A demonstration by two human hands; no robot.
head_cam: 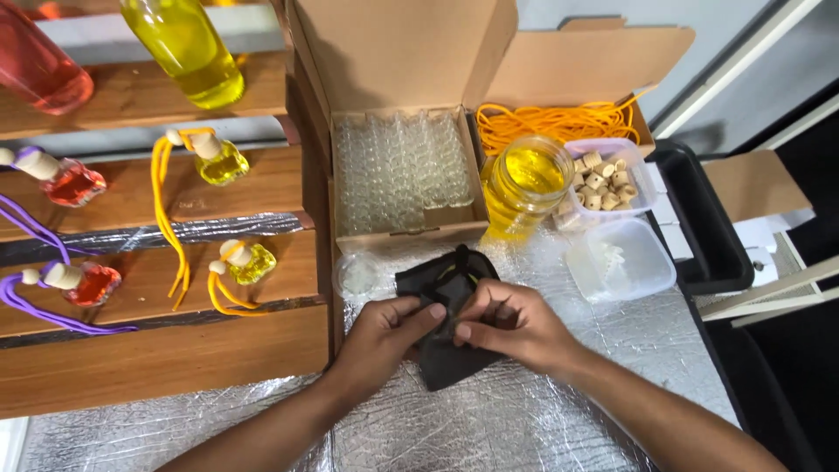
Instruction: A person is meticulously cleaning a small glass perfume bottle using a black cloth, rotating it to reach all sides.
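Note:
A small black fabric pouch [446, 363] lies on the silver foil-covered table [524, 419] in front of me. My left hand [384, 336] pinches its left edge between thumb and fingers. My right hand [511, 323] grips the pouch's upper middle, fingers curled over the cloth. A yellow cord shows faintly at the pouch's opening near my fingertips. What is inside the pouch is hidden.
A cardboard box [406, 223] holds several small clear glass bottles. A jar of yellow liquid [524, 183], orange cords [559, 122], a tub of wooden caps [607, 179], an empty clear tub [622, 260] and a round lid [357, 275] stand behind. Wooden shelves [175, 350] at left display small filled bottles.

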